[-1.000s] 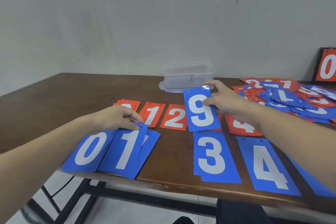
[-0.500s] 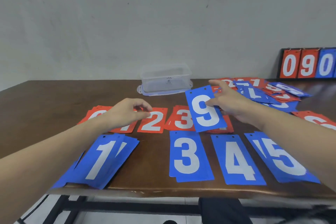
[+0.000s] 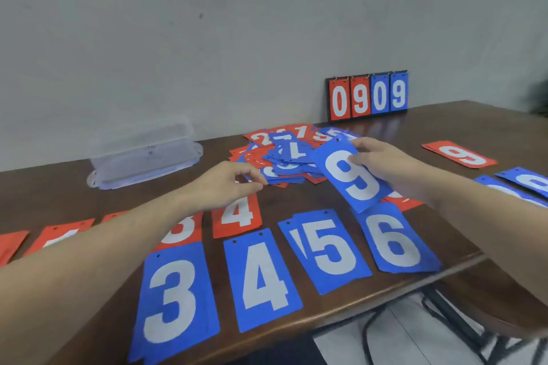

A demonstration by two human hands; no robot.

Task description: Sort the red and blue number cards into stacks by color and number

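My right hand [image 3: 385,163] pinches a blue 9 card [image 3: 353,178] and holds it tilted above the table, over a red card. My left hand [image 3: 228,184] hovers with loosely curled fingers over the red 4 card [image 3: 237,216], holding nothing. Blue stacks lie along the front edge: blue 3 [image 3: 175,302], blue 4 [image 3: 264,278], blue 5 [image 3: 329,249], blue 6 [image 3: 394,243]. A red row runs behind them, partly hidden by my left arm. An unsorted pile of red and blue cards [image 3: 290,154] lies in the middle. A red 9 card [image 3: 459,154] lies far right.
A clear plastic box [image 3: 142,154] stands upside down at the back left. A scoreboard [image 3: 367,96] showing 0909 leans at the wall. More blue cards [image 3: 525,184] lie at the right edge. The brown table's front edge [image 3: 355,311] runs close under the blue stacks.
The view has swung right. My right hand carried the blue 9 rightward, toward the pile and past the blue 6. My left hand left the blue 1 stack and moved right to the red 4.
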